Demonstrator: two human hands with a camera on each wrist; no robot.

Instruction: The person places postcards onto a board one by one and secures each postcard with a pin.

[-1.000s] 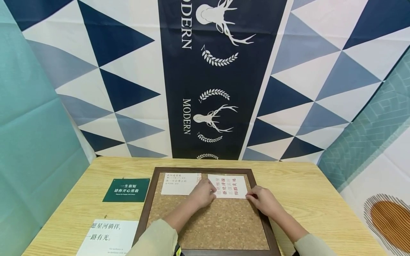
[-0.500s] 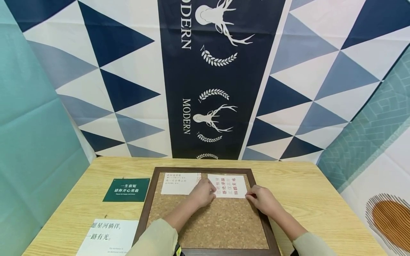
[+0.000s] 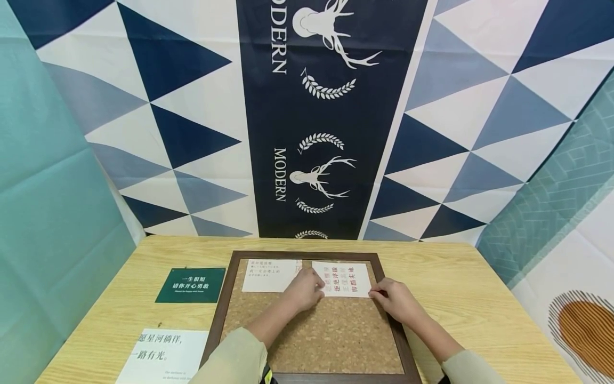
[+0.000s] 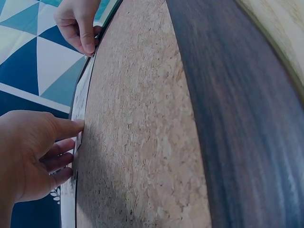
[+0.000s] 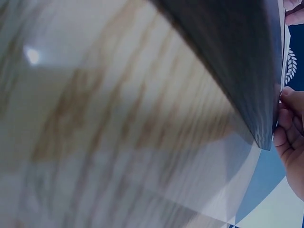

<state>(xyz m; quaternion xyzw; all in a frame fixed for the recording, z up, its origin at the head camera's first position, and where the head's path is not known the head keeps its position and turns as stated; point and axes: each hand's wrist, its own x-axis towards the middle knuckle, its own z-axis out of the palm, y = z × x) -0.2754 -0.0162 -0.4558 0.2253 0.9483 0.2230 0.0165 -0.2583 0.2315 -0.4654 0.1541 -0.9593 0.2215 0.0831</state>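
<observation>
MODERN on cloth (image 3: pixel 316 117), 一生很短 on green card (image 3: pixel 191 285), 脚踏实地 on red-lettered card (image 3: pixel 341 279)

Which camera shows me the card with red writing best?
The head view: it looks down on the card with red writing, so its rows of red characters show. The left wrist view shows it nearly edge-on, as a thin strip. The right wrist view barely shows it, if at all, beyond the dark frame.

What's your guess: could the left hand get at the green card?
Probably yes: the green card lies in plain view on the table, with only the corkboard and a flat white card between it and the left hand.
</observation>
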